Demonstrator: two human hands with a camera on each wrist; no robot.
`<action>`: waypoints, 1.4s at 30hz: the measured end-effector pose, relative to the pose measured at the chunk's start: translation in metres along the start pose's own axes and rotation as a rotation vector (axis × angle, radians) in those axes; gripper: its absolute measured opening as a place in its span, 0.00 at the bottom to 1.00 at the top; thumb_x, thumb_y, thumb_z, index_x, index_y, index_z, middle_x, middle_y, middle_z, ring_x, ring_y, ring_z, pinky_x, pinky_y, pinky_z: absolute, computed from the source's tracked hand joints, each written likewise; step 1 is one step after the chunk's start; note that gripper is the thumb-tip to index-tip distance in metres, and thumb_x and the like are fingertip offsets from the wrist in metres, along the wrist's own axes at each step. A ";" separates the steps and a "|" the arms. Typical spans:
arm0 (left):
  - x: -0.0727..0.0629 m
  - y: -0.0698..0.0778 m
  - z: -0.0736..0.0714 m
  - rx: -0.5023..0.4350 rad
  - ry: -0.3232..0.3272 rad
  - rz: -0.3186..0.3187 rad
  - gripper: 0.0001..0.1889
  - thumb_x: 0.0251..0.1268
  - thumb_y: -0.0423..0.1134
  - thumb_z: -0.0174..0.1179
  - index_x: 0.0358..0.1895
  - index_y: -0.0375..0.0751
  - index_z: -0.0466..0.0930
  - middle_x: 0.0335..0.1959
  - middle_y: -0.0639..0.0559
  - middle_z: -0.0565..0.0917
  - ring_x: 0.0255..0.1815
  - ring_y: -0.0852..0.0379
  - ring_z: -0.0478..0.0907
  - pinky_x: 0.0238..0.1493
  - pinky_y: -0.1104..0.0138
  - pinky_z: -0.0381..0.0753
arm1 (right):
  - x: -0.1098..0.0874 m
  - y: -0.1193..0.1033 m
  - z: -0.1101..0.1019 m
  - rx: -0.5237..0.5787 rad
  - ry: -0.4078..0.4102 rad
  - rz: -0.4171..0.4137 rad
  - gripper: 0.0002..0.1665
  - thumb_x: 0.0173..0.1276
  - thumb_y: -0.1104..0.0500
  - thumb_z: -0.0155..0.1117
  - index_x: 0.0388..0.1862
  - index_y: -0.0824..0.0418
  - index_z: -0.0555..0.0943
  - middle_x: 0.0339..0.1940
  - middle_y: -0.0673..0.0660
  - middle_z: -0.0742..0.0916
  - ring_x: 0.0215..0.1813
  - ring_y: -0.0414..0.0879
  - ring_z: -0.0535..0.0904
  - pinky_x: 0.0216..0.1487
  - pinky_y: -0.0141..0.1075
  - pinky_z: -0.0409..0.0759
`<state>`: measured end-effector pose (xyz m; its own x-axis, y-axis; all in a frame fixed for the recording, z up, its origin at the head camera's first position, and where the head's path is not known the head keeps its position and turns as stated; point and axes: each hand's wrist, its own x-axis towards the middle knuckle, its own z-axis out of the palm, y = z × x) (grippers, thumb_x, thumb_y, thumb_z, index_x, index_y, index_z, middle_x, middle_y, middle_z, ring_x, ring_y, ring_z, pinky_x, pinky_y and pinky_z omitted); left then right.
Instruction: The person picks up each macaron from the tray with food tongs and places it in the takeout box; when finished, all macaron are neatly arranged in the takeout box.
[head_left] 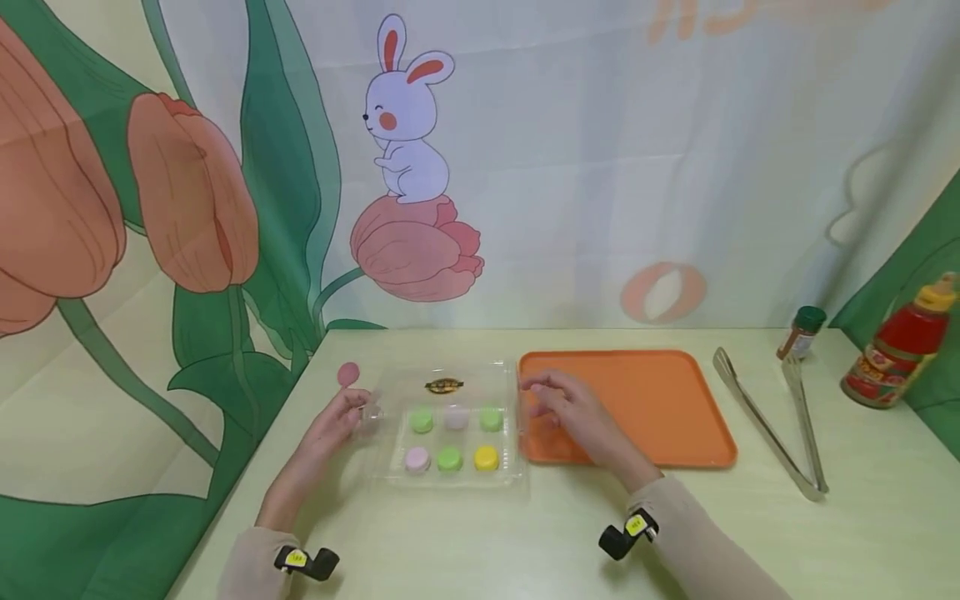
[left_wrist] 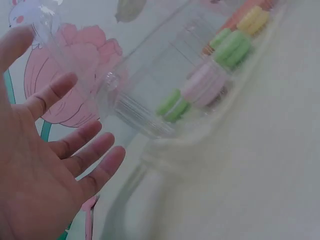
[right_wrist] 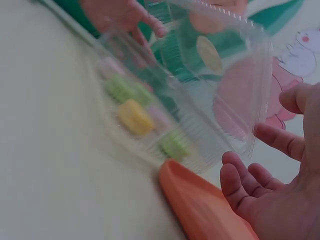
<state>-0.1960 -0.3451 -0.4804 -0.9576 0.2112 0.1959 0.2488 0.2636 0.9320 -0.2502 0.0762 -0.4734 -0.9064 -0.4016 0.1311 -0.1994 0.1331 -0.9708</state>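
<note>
A clear plastic clamshell box [head_left: 468, 481] lies on the table with its lid [head_left: 397, 379] raised at the back. Inside stand several macarons in two rows: green, lilac and a yellow macaron [head_left: 486, 457] at the front right. My left hand [head_left: 333, 427] is at the lid's left side, its fingers spread and nearly straight in the left wrist view, thumb at the lid's edge. On the other side, my right hand [head_left: 573, 414] is by the lid's right edge, above the orange tray [head_left: 637, 408]. Its thumb and index finger are apart, the index fingertip right at the plastic [right_wrist: 250, 142].
A pink round-ended utensil [head_left: 348, 373] lies beyond my left hand. Right of the tray are metal tongs [head_left: 772, 437], spread in a V. Behind them stand a green-capped spice jar [head_left: 802, 332] and a red sauce bottle [head_left: 900, 346]. A printed curtain [head_left: 570, 183] hangs along the table's back edge.
</note>
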 end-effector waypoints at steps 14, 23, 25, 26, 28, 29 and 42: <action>-0.032 -0.005 0.015 -0.027 -0.028 -0.065 0.27 0.79 0.27 0.67 0.73 0.25 0.68 0.62 0.33 0.77 0.54 0.53 0.87 0.54 0.67 0.90 | -0.056 0.009 0.028 0.033 -0.033 0.044 0.29 0.80 0.59 0.74 0.74 0.61 0.75 0.69 0.68 0.76 0.44 0.55 0.88 0.44 0.39 0.92; -0.035 0.001 0.020 -0.154 0.025 -0.183 0.30 0.78 0.26 0.66 0.77 0.24 0.66 0.55 0.38 0.78 0.41 0.62 0.87 0.48 0.69 0.89 | -0.064 0.006 0.054 0.280 0.037 0.102 0.30 0.80 0.68 0.69 0.75 0.68 0.69 0.67 0.73 0.77 0.37 0.50 0.88 0.37 0.35 0.90; -0.036 0.001 0.019 -0.167 0.023 -0.174 0.30 0.78 0.26 0.66 0.77 0.22 0.65 0.56 0.35 0.77 0.40 0.63 0.86 0.49 0.68 0.90 | -0.064 0.005 0.058 0.292 0.036 0.116 0.29 0.81 0.69 0.68 0.74 0.67 0.68 0.68 0.72 0.76 0.36 0.49 0.87 0.35 0.34 0.88; -0.036 0.001 0.019 -0.174 0.024 -0.170 0.31 0.78 0.25 0.65 0.77 0.21 0.65 0.56 0.35 0.77 0.40 0.63 0.86 0.49 0.68 0.90 | -0.064 0.004 0.059 0.295 0.038 0.122 0.29 0.81 0.70 0.67 0.74 0.67 0.68 0.68 0.72 0.76 0.35 0.48 0.87 0.34 0.34 0.88; -0.037 0.001 0.018 -0.189 0.024 -0.162 0.31 0.78 0.25 0.65 0.77 0.20 0.65 0.56 0.35 0.77 0.40 0.63 0.87 0.49 0.68 0.91 | -0.064 0.002 0.061 0.297 0.044 0.126 0.28 0.81 0.71 0.66 0.75 0.66 0.68 0.69 0.72 0.75 0.35 0.48 0.86 0.32 0.33 0.87; -0.038 0.001 0.018 -0.199 0.023 -0.157 0.31 0.78 0.24 0.65 0.77 0.19 0.65 0.55 0.36 0.78 0.40 0.63 0.87 0.49 0.67 0.91 | -0.064 0.001 0.062 0.299 0.046 0.128 0.28 0.81 0.71 0.65 0.75 0.66 0.68 0.69 0.71 0.75 0.34 0.48 0.86 0.32 0.33 0.86; -0.037 -0.003 0.015 -0.253 -0.002 -0.105 0.32 0.75 0.20 0.65 0.76 0.14 0.63 0.52 0.39 0.80 0.38 0.61 0.89 0.48 0.63 0.94 | -0.063 -0.011 0.068 0.282 0.119 0.184 0.30 0.77 0.74 0.64 0.75 0.64 0.71 0.69 0.69 0.78 0.30 0.46 0.83 0.26 0.33 0.82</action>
<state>-0.1586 -0.3397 -0.4946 -0.9758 0.1974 0.0937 0.1036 0.0407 0.9938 -0.1661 0.0386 -0.4844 -0.9580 -0.2833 -0.0444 0.0666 -0.0692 -0.9954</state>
